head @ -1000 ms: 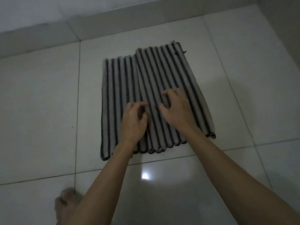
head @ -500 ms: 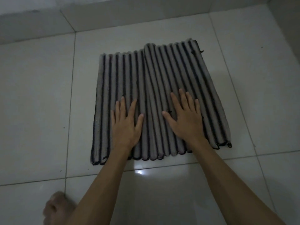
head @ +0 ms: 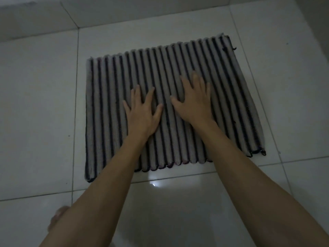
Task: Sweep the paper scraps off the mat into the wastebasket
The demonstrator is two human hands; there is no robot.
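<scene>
A ribbed mat (head: pixel 106 113) with grey and dark stripes lies spread flat on the white tiled floor. My left hand (head: pixel 143 111) rests palm down on its middle with fingers spread and straight. My right hand (head: pixel 194 102) lies flat beside it, a little farther up the mat, fingers also straight. No paper scraps show on the mat, and no wastebasket is in view.
White glossy floor tiles (head: pixel 35 104) surround the mat. A low tiled wall base (head: pixel 106 15) runs along the back, and another wall edge (head: pixel 316 18) stands at the far right. A bare foot (head: pixel 57 218) shows at the bottom left.
The overlapped fold in the mat's middle is gone and the mat now lies fully spread out. My hands went from curled to flat and have stayed pressed on its centre.
</scene>
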